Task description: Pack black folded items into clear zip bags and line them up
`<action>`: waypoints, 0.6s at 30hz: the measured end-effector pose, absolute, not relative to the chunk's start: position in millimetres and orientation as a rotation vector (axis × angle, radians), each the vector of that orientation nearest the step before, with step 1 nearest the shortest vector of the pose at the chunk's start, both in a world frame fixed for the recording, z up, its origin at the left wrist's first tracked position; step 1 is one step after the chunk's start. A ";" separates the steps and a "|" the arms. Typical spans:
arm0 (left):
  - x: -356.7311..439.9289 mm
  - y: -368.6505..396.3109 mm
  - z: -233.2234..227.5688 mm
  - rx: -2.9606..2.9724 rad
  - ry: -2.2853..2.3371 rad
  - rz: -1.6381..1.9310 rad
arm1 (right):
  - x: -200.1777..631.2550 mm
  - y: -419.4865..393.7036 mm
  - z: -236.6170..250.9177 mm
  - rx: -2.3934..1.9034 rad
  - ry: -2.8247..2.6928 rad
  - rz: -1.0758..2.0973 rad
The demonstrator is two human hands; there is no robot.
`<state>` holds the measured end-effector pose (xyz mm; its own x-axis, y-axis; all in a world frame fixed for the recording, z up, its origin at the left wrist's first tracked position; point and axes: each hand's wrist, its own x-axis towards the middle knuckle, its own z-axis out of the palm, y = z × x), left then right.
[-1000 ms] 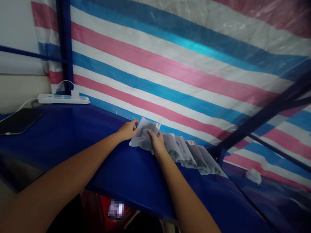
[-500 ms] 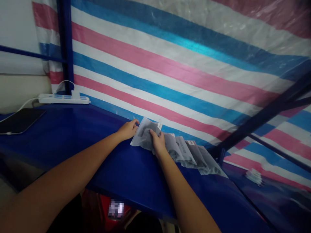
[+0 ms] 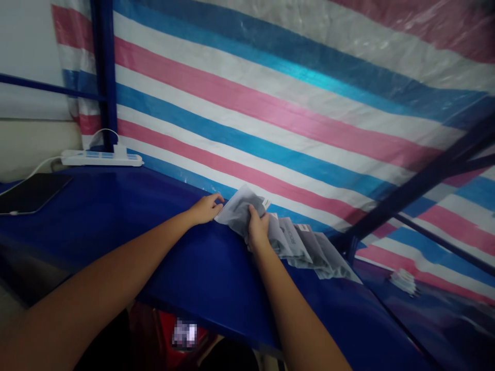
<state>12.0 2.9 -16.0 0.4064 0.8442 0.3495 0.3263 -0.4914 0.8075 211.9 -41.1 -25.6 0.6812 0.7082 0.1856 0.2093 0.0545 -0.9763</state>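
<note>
A frosted plastic bag [image 3: 240, 208] with something dark folded inside and a small white label at its upper right tilts above the blue table. My right hand [image 3: 258, 229] is closed on the bag's right side, thumb on top. At the bag's left edge is my left hand [image 3: 208, 208], its fingers curled in and the tips against the edge; the exact pinch is partly hidden. Just right of my right hand, several similar bags [image 3: 301, 245] lie overlapping in a row, some with labels or printed letters.
The blue table [image 3: 209, 278] meets a striped plastic sheet [image 3: 247, 123] at the back. A white power strip [image 3: 102, 158] and a dark tablet [image 3: 34, 193] lie at the left. Blue frame bars [image 3: 410, 175] slant at the right, near a small pale pile [image 3: 403, 282]. A red stool [image 3: 166, 330] stands below.
The held bag has shifted right, toward the row of bags, together with my right hand. My left hand has moved slightly right and stays at the bag's left edge.
</note>
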 end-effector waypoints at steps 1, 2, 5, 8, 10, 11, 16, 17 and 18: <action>12.2 3.0 -16.4 1.992 0.972 1.011 | 213.7 -39.9 -26.3 -1.504 -0.786 0.425; 12.4 3.2 -16.7 1.968 0.957 0.995 | 215.1 -38.7 -26.9 -1.498 -0.781 0.407; 12.3 4.3 -17.0 1.905 0.931 0.941 | 217.0 -36.8 -27.8 -1.469 -0.769 0.372; 11.9 5.1 -16.5 1.878 0.921 0.932 | 216.5 -36.8 -26.9 -1.457 -0.743 0.352; 11.8 5.5 -16.3 1.883 0.920 0.946 | 216.2 -37.3 -25.8 -1.454 -0.731 0.353; 11.9 5.9 -16.4 1.889 0.918 0.954 | 216.3 -37.5 -25.4 -1.453 -0.728 0.354; 13.5 9.8 -18.3 1.833 0.844 0.982 | 218.4 -36.6 -25.4 -1.453 -0.697 0.318; 13.8 10.5 -18.7 1.815 0.819 0.978 | 219.0 -35.9 -26.0 -1.442 -0.687 0.313; 14.0 11.0 -19.0 1.804 0.795 0.970 | 219.5 -35.1 -26.7 -1.429 -0.674 0.309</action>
